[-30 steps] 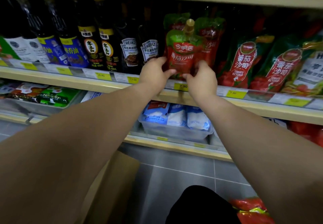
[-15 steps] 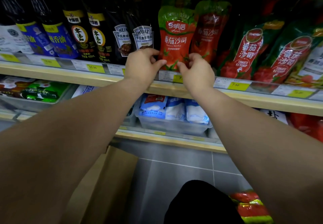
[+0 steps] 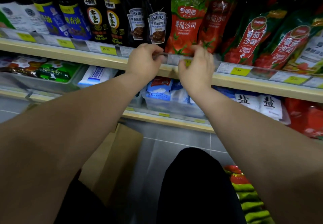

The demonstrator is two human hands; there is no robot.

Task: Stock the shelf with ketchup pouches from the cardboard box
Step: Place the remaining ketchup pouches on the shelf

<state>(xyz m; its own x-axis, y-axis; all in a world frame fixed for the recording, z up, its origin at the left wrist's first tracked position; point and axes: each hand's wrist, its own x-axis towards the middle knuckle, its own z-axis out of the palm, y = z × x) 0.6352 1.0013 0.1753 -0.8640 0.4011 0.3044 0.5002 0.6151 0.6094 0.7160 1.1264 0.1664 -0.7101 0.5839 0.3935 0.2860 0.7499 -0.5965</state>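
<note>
On the shelf, beside Heinz bottles, stands a ketchup pouch lettered 番茄沙司.

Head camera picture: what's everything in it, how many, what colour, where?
front ketchup pouch: one, red with green top, on upper shelf
pouch behind it: one, red and green, just right
tomato ketchup pouches: at least two, red and dark green, further right
Heinz pouches: two, black, left of front pouch
bottles: at least six, dark, shelf's left
upper shelf: one, pale wood, yellow price tags
salt bags: several, white and blue, lower shelf
cardboard box: one, brown, floor
loose pouches: several, red and green, floor right
left hand: one, curled at shelf edge, grip unclear
right hand: one, same, below front pouch
</note>
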